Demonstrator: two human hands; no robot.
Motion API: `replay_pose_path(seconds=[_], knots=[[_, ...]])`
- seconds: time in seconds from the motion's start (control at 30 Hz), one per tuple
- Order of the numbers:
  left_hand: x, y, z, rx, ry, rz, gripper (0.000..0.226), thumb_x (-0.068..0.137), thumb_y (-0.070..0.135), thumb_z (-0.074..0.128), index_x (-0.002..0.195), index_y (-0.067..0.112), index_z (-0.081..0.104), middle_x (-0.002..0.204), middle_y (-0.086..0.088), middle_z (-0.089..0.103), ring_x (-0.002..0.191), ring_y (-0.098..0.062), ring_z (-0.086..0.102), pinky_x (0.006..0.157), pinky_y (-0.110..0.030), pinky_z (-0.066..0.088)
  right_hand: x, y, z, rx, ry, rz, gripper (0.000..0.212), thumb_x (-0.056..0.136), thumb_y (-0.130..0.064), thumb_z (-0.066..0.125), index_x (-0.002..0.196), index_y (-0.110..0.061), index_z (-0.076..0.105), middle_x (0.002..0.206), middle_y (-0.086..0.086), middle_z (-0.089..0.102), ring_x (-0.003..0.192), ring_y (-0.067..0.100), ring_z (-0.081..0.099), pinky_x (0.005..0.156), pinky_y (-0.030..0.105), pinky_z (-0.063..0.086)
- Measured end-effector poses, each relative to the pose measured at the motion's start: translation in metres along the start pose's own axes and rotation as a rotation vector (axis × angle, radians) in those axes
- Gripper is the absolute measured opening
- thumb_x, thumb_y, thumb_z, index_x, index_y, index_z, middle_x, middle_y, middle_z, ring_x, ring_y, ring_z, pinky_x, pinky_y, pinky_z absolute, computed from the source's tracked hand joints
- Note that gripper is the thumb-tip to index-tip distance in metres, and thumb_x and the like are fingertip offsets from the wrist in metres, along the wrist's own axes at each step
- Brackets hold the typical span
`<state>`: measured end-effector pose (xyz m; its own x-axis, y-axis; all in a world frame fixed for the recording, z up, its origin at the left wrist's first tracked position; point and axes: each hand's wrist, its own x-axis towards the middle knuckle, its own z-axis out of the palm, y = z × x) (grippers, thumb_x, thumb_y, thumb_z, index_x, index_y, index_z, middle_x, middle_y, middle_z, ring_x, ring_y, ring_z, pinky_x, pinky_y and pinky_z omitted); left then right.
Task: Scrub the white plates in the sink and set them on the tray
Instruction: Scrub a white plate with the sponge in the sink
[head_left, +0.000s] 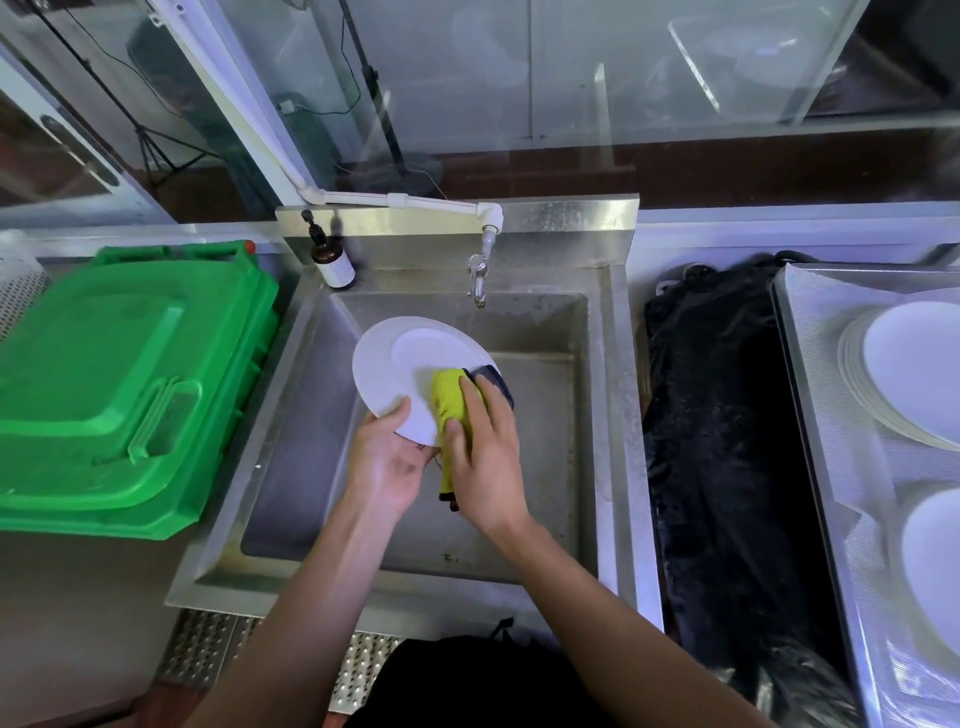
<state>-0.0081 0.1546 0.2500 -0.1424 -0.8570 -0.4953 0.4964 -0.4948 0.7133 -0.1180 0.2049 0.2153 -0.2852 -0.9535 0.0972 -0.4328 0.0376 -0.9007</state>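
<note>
Over the steel sink (587, 415) I hold one white plate (400, 364), tilted with its face toward me. My left hand (387, 462) grips the plate's near rim, thumb on the face. My right hand (485, 457) presses a yellow cloth with a dark blue back (449, 402) flat against the plate's right side. At the far right, a metal tray (815, 364) carries a stack of white plates (904, 374) and another white plate (935, 566) nearer to me.
A tap (479, 283) hangs over the sink's back wall, no water visibly running. A brown soap pump bottle (332, 262) stands at the back left corner. A green bin lid (119, 384) fills the left side. Black plastic bag (722, 441) lies between sink and tray.
</note>
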Motion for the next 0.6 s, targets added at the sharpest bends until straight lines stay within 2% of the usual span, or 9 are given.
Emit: replay_pose_path(seconds=[0.1,0.2,0.33,0.47,0.53,0.6], knots=[[-0.002,0.002,-0.006,-0.02,-0.044,0.027,0.028,0.099,0.008,0.054,0.121,0.011,0.071,0.127,-0.014,0.07,0.117,-0.032,0.068,0.086,-0.045,0.06,0.01,0.007,-0.005,0.088,0.026,0.097,0.048,0.106,-0.021,0.042,0.153,-0.012,0.037,0.159,0.004,0.034,0.148,0.016,0.025,0.122,0.039,0.024],[-0.005,0.006,-0.014,0.017,-0.113,0.02,0.029,0.097,0.007,0.057,0.11,0.019,0.08,0.126,-0.01,0.071,0.114,-0.03,0.07,0.083,-0.044,0.06,0.022,0.016,-0.014,0.156,0.046,0.145,0.046,0.105,-0.017,0.04,0.15,-0.012,0.041,0.152,0.002,0.042,0.143,0.018,0.033,0.119,0.04,0.029],[-0.006,0.01,-0.019,0.052,-0.161,-0.019,0.031,0.093,0.005,0.058,0.112,0.017,0.078,0.129,-0.011,0.07,0.115,-0.031,0.069,0.082,-0.048,0.06,0.035,0.022,-0.026,0.168,0.071,0.131,0.042,0.103,-0.013,0.043,0.145,-0.015,0.047,0.14,-0.01,0.048,0.13,0.004,0.039,0.116,0.032,0.031],[-0.008,0.01,-0.022,0.112,-0.153,-0.08,0.038,0.088,0.001,0.058,0.121,0.012,0.073,0.127,-0.011,0.07,0.113,-0.031,0.069,0.076,-0.05,0.06,0.051,0.025,-0.034,0.162,0.061,0.166,0.044,0.102,-0.015,0.044,0.146,-0.018,0.048,0.145,-0.004,0.05,0.136,0.013,0.04,0.116,0.036,0.033],[-0.01,0.009,-0.023,0.152,-0.15,-0.119,0.047,0.085,0.001,0.059,0.131,0.007,0.063,0.129,-0.013,0.069,0.114,-0.033,0.069,0.077,-0.053,0.061,0.059,0.025,-0.039,0.159,0.05,0.168,0.043,0.102,-0.017,0.043,0.144,-0.022,0.05,0.142,-0.009,0.051,0.133,0.011,0.041,0.114,0.036,0.034],[-0.012,0.009,-0.023,0.205,-0.169,-0.144,0.049,0.085,0.0,0.059,0.134,0.005,0.059,0.129,-0.014,0.069,0.113,-0.034,0.069,0.077,-0.054,0.061,0.064,0.024,-0.043,0.151,0.038,0.153,0.041,0.101,-0.021,0.042,0.14,-0.027,0.052,0.135,-0.018,0.051,0.126,0.004,0.042,0.11,0.032,0.035]])
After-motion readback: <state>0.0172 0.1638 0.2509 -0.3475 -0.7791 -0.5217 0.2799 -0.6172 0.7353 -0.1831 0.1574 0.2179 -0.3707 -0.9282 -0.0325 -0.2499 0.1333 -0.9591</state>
